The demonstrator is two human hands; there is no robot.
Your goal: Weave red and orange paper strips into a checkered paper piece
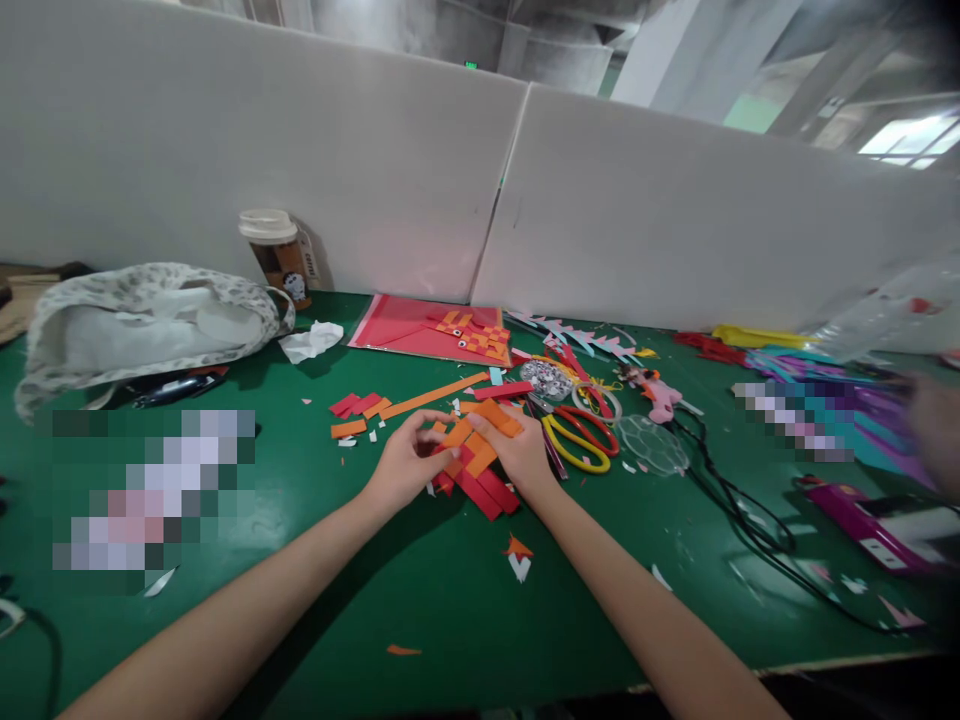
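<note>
Both my hands rest on the green table (315, 560) over a woven piece of orange and red paper strips (480, 462). My left hand (405, 462) pinches an orange strip at the piece's left side, fingers closed on it. My right hand (517, 450) presses down on the piece's right side, with its thumb and fingers gripping the orange strips. Loose red and orange strips (360, 408) lie just beyond my left hand. A long orange strip (435, 395) lies behind the woven piece.
Yellow-handled scissors (577, 440) lie right of my right hand. A pink sheet with a finished woven figure (427, 330) sits at the back. A spotted bag (142, 320) and a lidded cup (279, 252) stand at left. Another person's hand (934, 430) shows at right, beside coloured paper and black cables (735, 500).
</note>
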